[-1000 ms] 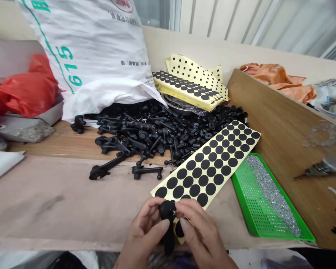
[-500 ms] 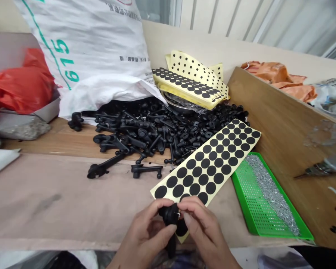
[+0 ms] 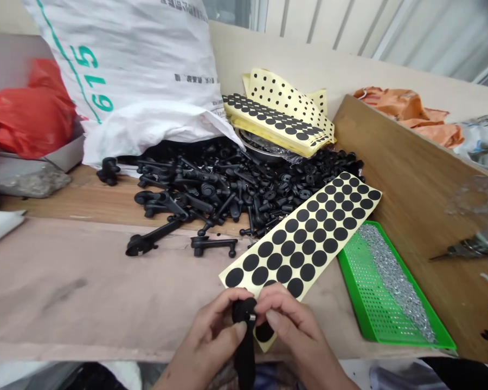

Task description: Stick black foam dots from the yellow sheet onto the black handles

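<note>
Our two hands come up from the bottom edge, close together over the near edge of the bench, fingers curled inward. Our left hand (image 3: 215,336) pinches the rounded head of a black handle (image 3: 244,355) between thumb and fingers, its arm pointing down towards us. Our right hand (image 3: 293,330) bends thumb and fingertips in at the head's other side, by a small silvery piece (image 3: 252,317); we cannot tell whether they grip it. Our fingers hide much of the head, and the handle's lower end runs to the bottom edge.

Behind our hands, a sheet of black discs (image 3: 288,248) slants away, its near part covered by our right fingers. Its far part lies beside a pile of black parts (image 3: 228,187), partly hidden under a white sack (image 3: 146,59) that the top edge crops. At right, a green tray (image 3: 370,311) holds silvery bits (image 3: 398,287) too small to make out.
</note>
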`<state>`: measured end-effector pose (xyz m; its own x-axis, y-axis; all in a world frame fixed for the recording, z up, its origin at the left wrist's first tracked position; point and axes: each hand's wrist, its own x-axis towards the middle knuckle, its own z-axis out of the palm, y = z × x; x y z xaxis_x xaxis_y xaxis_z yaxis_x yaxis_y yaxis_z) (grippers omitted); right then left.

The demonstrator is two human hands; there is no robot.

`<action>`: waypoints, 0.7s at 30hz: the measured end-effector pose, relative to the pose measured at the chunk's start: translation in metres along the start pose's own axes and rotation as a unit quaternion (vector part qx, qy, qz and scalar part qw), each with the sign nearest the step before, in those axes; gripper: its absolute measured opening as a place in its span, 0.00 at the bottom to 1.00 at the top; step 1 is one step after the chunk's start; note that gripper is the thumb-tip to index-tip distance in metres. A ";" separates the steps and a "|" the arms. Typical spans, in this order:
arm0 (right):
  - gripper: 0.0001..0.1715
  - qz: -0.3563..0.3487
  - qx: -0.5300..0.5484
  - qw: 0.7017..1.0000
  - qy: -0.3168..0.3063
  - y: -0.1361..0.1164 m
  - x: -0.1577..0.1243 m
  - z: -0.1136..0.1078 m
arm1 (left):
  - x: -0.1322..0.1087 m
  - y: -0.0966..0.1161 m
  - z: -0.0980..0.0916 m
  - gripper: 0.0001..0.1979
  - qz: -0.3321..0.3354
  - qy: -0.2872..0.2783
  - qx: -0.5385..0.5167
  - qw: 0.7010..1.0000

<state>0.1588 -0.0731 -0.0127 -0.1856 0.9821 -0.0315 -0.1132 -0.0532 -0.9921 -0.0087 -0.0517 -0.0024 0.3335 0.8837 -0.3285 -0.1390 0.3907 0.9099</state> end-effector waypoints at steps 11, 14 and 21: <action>0.24 -0.201 -0.273 0.941 0.004 -0.002 -0.009 0.001 | -0.004 -0.009 0.007 0.15 0.006 0.049 -0.027 0.998; 0.28 -0.252 -0.329 0.910 0.008 0.001 -0.011 0.001 | -0.006 -0.010 0.009 0.16 0.012 0.061 -0.029 0.998; 0.28 -0.288 -0.394 0.873 0.020 0.009 -0.013 0.001 | -0.005 -0.022 0.001 0.11 0.104 0.041 0.021 0.993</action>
<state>0.1590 -0.0869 -0.0209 -0.2831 0.8118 0.5108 0.5333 0.5759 -0.6196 -0.0067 -0.0648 -0.0202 0.2234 0.9632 -0.1496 -0.1580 0.1873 0.9695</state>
